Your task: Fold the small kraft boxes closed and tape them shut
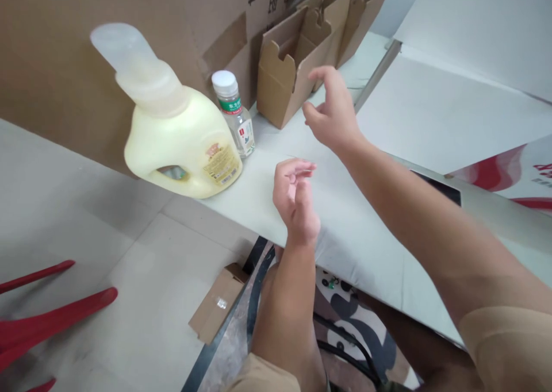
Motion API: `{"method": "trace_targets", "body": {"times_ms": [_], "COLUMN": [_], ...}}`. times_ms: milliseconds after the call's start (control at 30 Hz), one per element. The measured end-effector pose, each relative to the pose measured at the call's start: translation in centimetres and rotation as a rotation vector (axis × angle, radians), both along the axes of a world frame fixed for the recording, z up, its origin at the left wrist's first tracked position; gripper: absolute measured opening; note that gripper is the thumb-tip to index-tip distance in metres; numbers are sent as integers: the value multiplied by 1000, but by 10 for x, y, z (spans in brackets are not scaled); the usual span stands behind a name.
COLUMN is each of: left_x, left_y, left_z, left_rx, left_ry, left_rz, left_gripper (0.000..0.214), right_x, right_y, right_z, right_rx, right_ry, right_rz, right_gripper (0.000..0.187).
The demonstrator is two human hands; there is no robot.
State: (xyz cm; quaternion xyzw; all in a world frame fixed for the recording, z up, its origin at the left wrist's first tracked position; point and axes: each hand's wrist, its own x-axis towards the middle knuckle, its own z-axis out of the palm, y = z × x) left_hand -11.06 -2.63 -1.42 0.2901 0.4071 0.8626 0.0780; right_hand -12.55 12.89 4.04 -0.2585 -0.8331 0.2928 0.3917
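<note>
Cardboard boxes (297,64) stand folded on the white table (345,231); right hand (334,113) reaches for one, fingers spread; left hand (295,199) loosely curled, empty; nothing grasped yet.

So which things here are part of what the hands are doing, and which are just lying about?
In hand:
- right hand, open, reaching toward the folded brown box
- left hand, fingers curled, nothing visibly held

Lying about:
- yellow jug
- small bottle
- flat carton on the floor
- red chair
</note>
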Motion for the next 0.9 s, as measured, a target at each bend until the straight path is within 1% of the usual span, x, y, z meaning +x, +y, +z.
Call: {"method": "trace_targets", "body": {"times_ms": [67, 100, 167, 233, 267, 300, 367, 433, 500, 533, 600, 633, 667, 700, 733, 767, 833, 867, 900], "left_x": [0, 0, -1, -4, -6, -8, -12, -17, -20, -21, -22, -21, -19, -16, -11, -5, 11, 20, 29], "left_y": [0, 0, 0, 0, -1, -1, -3, -5, -7, -8, -9, -8, -8, -7, -5, -2, 5, 8, 12], "left_z": [1, 1, 1, 0, -1, -1, -3, -4, -6, -6, -7, -6, -6, -5, -4, -3, 0, 1, 1], "left_rx": [5, 8, 9, -1, -4, -7, -7, -9, -31, -56, -135, -177, -214, -235, -241, -234, -207, -196, -193], "left_ry": [3, 8, 17, 14, 7, -1, -20, -40, -59, -63, -49, -25, 13, 68, 136, 213, 355, 411, 458], "left_rz": [-5, -7, -9, -4, 0, 9, 34, 75, 136, 175, 244, 257, 239, 184, 86, -45, -330, -455, -553], "left_gripper": [25, 25, 23, 22, 21, 21, 21, 20, 17, 16, 16, 18, 23, 29, 35, 38, 37, 35, 34], "right_x": [-25, -37, -56, -68, -70, -69, -54, -23, 25, 55, 120, 153, 185, 216, 243, 266, 301, 314, 324], "right_y": [14, 18, 24, 25, 26, 25, 23, 17, 5, -4, -27, -40, -53, -66, -78, -88, -101, -104, -106], "right_z": [14, 20, 29, 32, 32, 31, 28, 26, 25, 25, 23, 21, 18, 14, 8, 1, -15, -24, -33], "right_rx": [129, 160, 175, 178, 182, 189, 199, 220, 283, 337, 445, 513, 591, 642, 585, 563, 405, 342, 279], "right_ry": [-184, -282, -470, -598, -635, -658, -680, -669, -583, -504, -355, -291, -204, -138, -141, -60, -14, 4, 2], "right_rz": [-35, -46, -79, -148, -189, -221, -261, -268, -241, -214, -213, -227, -275, -312, -353, -399, -481, -510, -527], "right_gripper": [35, 38, 45, 47, 43, 36, 20, 13, 7, 4, 6, 8, 9, 13, 17, 20, 28, 29, 28]}}
